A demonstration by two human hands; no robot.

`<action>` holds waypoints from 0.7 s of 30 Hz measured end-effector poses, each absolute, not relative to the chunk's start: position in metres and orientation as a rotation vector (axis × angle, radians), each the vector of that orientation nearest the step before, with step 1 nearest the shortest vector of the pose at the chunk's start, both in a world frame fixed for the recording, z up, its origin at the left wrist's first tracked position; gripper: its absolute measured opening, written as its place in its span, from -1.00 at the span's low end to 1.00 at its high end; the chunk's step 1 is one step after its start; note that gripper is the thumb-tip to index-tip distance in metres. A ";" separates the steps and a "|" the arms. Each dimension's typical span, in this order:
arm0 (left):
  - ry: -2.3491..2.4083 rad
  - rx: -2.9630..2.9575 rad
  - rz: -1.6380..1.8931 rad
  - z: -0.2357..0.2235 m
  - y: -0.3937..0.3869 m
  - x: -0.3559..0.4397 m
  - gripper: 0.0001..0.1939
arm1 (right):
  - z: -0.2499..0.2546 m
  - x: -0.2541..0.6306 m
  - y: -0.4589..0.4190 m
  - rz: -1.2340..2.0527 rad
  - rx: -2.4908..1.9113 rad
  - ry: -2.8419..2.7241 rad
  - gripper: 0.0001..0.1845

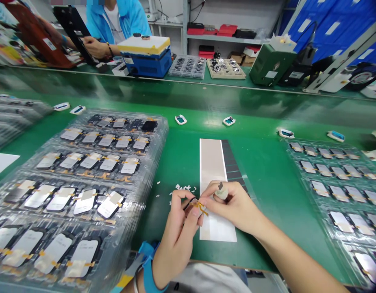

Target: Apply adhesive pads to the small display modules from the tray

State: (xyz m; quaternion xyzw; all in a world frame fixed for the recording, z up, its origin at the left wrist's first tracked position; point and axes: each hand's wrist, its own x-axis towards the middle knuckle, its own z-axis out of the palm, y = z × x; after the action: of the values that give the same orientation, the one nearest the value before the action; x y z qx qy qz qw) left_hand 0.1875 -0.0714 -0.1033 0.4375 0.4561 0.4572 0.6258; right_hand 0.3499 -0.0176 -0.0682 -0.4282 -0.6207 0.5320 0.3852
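My left hand (pixel 181 230), closed, pinches a small display module with an orange flex cable (pixel 201 208); most of the module is behind the fingers. The thumb and index finger of my right hand (pixel 233 203) meet at its upper edge. Tucked in the curled fingers of that hand is a pale, stubby thing with a dark grey tip (pixel 222 192), its kind unclear. Below both hands lies a long sheet with a beige strip (pixel 211 162) and a row of black pieces (pixel 232 158). Small white scraps (pixel 183 188) are scattered left of it.
Stacked clear trays (pixel 157 150) of display modules stand at left, another clear tray (pixel 324 203) at right. Several small white-rimmed parts (pixel 181 119) line the table's back. Beyond the ledge, a person in a blue jacket (pixel 133 18) holds a dark device near a blue box (pixel 151 63).
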 end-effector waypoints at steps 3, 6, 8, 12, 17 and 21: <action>1.033 0.992 1.059 -0.104 -0.071 0.187 -0.70 | -0.067 0.349 -0.018 1.289 -1.117 -1.638 -0.78; 1.047 0.965 1.037 -0.103 -0.069 0.187 -0.73 | -0.066 0.350 -0.019 1.204 -1.137 -1.710 -0.85; 1.049 0.942 1.037 -0.101 -0.068 0.188 -0.73 | -0.065 0.350 -0.020 1.158 -1.133 -1.740 -0.87; 1.012 0.941 1.055 -0.101 -0.069 0.189 -0.73 | -0.063 0.350 -0.021 1.099 -1.114 -1.779 -0.90; 1.017 0.975 1.062 -0.106 -0.070 0.189 -0.72 | -0.066 0.350 -0.022 1.115 -1.116 -1.770 -0.90; 1.030 1.000 1.054 -0.105 -0.068 0.189 -0.72 | -0.069 0.348 -0.021 1.159 -1.136 -1.754 -0.90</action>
State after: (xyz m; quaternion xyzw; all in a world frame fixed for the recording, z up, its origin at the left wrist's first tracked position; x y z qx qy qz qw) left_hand 0.1888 -0.0675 -0.1053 0.4366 0.4495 0.4599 0.6291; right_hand 0.3484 -0.0205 -0.0686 -0.4420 -0.6828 0.4512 0.3672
